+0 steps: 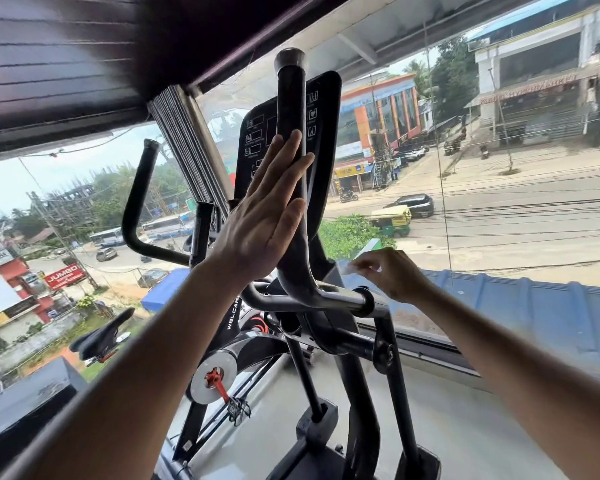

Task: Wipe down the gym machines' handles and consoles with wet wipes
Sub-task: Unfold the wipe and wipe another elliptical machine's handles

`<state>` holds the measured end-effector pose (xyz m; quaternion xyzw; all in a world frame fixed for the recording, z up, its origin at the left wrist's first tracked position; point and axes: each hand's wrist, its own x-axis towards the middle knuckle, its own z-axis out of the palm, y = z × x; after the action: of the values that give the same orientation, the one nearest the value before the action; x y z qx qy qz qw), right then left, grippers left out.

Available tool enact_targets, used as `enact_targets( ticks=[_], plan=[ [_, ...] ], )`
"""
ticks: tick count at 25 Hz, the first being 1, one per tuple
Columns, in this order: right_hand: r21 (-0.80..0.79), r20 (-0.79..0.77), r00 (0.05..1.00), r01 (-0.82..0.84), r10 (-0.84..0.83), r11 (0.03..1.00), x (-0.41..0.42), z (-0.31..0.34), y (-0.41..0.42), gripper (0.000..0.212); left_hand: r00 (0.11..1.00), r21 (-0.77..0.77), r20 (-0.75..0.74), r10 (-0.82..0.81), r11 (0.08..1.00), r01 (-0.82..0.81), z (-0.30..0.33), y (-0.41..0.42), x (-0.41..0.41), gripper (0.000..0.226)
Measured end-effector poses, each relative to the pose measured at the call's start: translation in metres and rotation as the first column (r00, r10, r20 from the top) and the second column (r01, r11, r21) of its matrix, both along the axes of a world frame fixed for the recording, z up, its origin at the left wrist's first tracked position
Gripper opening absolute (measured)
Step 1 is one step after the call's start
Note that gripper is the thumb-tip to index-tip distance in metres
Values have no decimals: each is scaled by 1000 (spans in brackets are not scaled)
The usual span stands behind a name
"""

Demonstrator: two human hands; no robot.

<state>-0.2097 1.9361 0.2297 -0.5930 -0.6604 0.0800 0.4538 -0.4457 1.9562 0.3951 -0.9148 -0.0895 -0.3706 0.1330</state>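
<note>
A black elliptical machine stands before me at a window. Its right upright handle (291, 98) rises in the middle of the head view, in front of the dark console (323, 98) with white icons. My left hand (260, 216) lies flat with straight fingers against the left side of that handle. My right hand (392, 275) is lower right, beside the handle's horizontal bar (329, 297), pinching a thin, pale wet wipe (352, 268) that looks blurred. The left handle (139, 195) curves up further left, untouched.
A large window (499, 202) fills the view ahead, with its ledge just beyond the machine. An exercise bike with a black saddle (101, 336) and red-hubbed flywheel (213, 377) stands at lower left. The machine's pedal arms and frame (392, 393) cross the grey floor below my arms.
</note>
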Motion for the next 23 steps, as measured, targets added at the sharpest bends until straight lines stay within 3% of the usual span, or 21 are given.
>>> enact_targets(
  ticks=[3, 8, 11, 14, 19, 21, 23],
  plan=[
    [-277, 241, 962, -60, 130, 959, 0, -4, 37, 18, 1000, 0, 7, -1, 1000, 1, -1, 0, -1, 53],
    [-553, 372, 886, -28, 277, 833, 0, 12, 55, 39, 1000, 0, 6, 5, 1000, -5, -1, 1, 0, 53],
    [-602, 411, 839, -43, 356, 797, -5, 24, 53, 35, 1000, -2, 6, -2, 1000, 2, -2, 2, 0, 52],
    [-629, 368, 823, -123, 433, 768, -16, 49, 43, 55, 1000, 0, 13, -16, 1000, 16, -2, 3, 0, 52],
    [-640, 315, 759, -274, 570, 718, -38, 93, 24, 68, 1000, -31, 19, -18, 999, 19, -2, 2, 1, 52],
    [-619, 288, 745, -335, 602, 711, -48, 112, 11, 65, 1000, -28, 13, -17, 999, 17, -2, 2, 0, 52],
    [-586, 274, 746, -372, 608, 720, -54, 125, 2, 45, 1000, -28, 10, -10, 1000, 10, -1, 2, 0, 53]
  ],
)
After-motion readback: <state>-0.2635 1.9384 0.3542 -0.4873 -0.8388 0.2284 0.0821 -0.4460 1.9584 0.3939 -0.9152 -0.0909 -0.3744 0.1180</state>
